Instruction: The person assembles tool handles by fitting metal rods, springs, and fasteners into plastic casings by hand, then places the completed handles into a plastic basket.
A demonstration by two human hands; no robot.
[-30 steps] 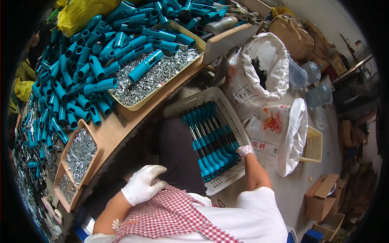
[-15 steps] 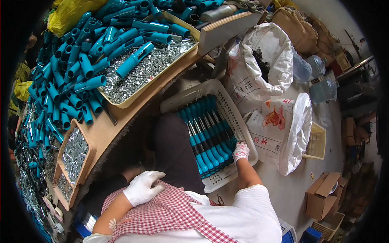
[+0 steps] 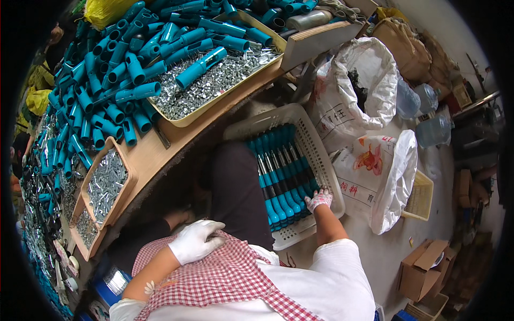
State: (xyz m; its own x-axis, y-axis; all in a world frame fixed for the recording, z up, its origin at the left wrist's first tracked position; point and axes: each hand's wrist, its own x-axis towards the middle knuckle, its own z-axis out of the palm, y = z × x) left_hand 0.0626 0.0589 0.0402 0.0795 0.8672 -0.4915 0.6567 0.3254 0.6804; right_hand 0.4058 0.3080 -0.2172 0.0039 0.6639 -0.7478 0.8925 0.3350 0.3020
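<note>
My left hand (image 3: 197, 242), in a white glove, rests on the red-and-white checked apron (image 3: 214, 273) over my lap. Its fingers lie extended with nothing in them. My right hand (image 3: 319, 200), in a white glove with reddish marks, reaches into a pale grey plastic basket (image 3: 306, 128). Its fingers are apart and touch the handle ends at the near right of the row. Several teal-handled tools (image 3: 277, 179) with metal shafts and black middle parts lie side by side in the basket. Their exact kind I cannot make out.
A wooden bench (image 3: 195, 125) at left bears a heap of teal tubes (image 3: 115, 88), a tray of small metal parts (image 3: 187, 119) and smaller trays of metal pins (image 3: 107, 184). White woven sacks (image 3: 377, 176), water jugs (image 3: 435, 131) and a cardboard box (image 3: 420, 273) stand at right.
The whole view has shifted slightly to the right. My right hand's fingers have spread a little over the handle ends; my left hand stays on the apron, its thumb closer in.
</note>
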